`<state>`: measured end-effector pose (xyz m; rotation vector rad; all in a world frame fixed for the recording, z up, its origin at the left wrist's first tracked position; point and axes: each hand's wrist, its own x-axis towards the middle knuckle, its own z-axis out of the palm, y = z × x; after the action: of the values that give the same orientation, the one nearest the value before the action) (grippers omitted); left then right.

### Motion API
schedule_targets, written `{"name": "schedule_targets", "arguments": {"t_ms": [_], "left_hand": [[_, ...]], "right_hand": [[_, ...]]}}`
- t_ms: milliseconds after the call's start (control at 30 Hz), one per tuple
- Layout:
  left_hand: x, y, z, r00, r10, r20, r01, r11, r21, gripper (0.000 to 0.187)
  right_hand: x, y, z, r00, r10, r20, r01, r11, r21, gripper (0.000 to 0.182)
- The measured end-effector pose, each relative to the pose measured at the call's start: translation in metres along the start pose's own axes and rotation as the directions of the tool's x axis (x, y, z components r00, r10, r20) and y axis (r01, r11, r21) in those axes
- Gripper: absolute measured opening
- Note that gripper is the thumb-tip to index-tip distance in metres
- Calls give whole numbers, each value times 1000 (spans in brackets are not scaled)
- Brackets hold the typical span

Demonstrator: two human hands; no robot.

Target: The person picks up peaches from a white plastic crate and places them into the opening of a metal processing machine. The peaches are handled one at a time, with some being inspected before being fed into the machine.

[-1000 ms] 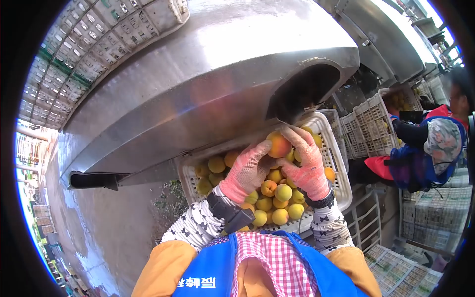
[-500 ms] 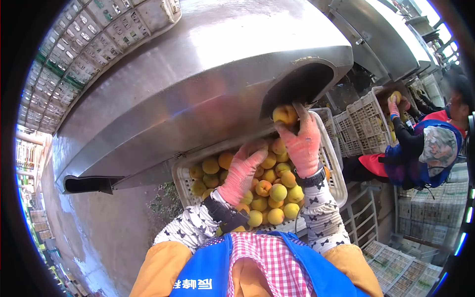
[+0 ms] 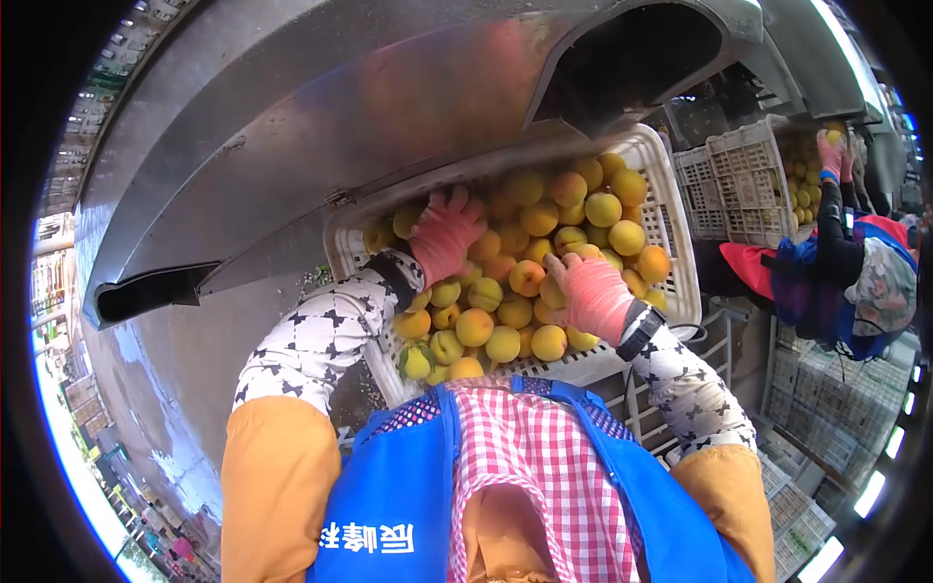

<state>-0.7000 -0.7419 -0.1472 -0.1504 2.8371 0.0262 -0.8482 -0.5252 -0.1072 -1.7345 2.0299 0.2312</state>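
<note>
1. Head view: a metal machine [image 3: 321,117] curves beyond the far edge of a white crate [image 3: 671,214].
2. Peaches [image 3: 528,278] fill the crate, between and around both hands.
3. Left hand [image 3: 447,236] is near the far-left corner, right hand [image 3: 595,296] toward the near-right; cannot tell whether either grasps one.

Left hand [image 3: 447,233] forward, right hand [image 3: 595,299] turned inward (both gloved)

L hand [image 3: 447,233] & R hand [image 3: 595,298] well apart; gap btwn open above fruit [image 3: 527,279]. Crate [image 3: 683,264] R end also open from above. Metal hood [image 3: 389,117] blocks far side; chute mouth [image 3: 632,73] nr far R corner. Nbr crate [image 3: 746,185] beyond R rim. Vest [image 3: 389,471] bounds nr side.
</note>
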Motion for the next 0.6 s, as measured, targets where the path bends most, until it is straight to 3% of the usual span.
{"name": "schedule_targets", "arguments": {"t_ms": [33,133,167,200,233,267,333,433,467,500,533,567,600], "left_hand": [[7,4,-5,982,52,180,-62,997,47,67],[16,8,-3,966,59,253,-87,991,98,64],[13,9,-11,965,62,253,-89,991,96,64],[11,8,-22,945,67,321,-107,989,106,62],[11,7,-30,920,74,384,-128,985,117,61],[11,7,-32,925,80,372,-135,983,125,61],[5,5,-30,758,28,651,-216,954,210,55],[-1,-1,-9,770,109,629,-243,961,132,54],[-5,-7,-13,775,96,625,-241,959,151,54],[-7,-15,-19,860,104,500,-47,991,-126,55],[-8,-23,-28,930,67,361,95,905,-415,56],[-11,-25,-36,947,73,312,246,460,-853,60],[-15,-19,-43,951,71,301,233,476,-848,60]], "right_hand": [[-4,-3,5,1000,-2,6,2,1000,0,67],[-5,2,3,995,50,90,-59,992,108,73],[-14,12,-1,994,59,-92,5,816,578,75],[-22,20,-8,955,159,-249,156,446,881,78],[-32,18,-27,979,196,-63,65,-2,998,83],[-39,17,-42,973,229,-42,79,-153,985,89],[-42,22,-36,964,241,-107,173,-268,948,95],[-33,19,-58,924,317,-216,287,-199,937,97],[-25,18,-65,904,325,-278,374,-287,882,89],[-19,17,-69,876,374,-306,431,-318,845,82],[-11,19,-72,842,424,-335,491,-341,802,76],[-1,23,-66,803,449,-392,555,-324,766,63],[5,28,-56,791,454,-411,574,-315,756,63]]}}
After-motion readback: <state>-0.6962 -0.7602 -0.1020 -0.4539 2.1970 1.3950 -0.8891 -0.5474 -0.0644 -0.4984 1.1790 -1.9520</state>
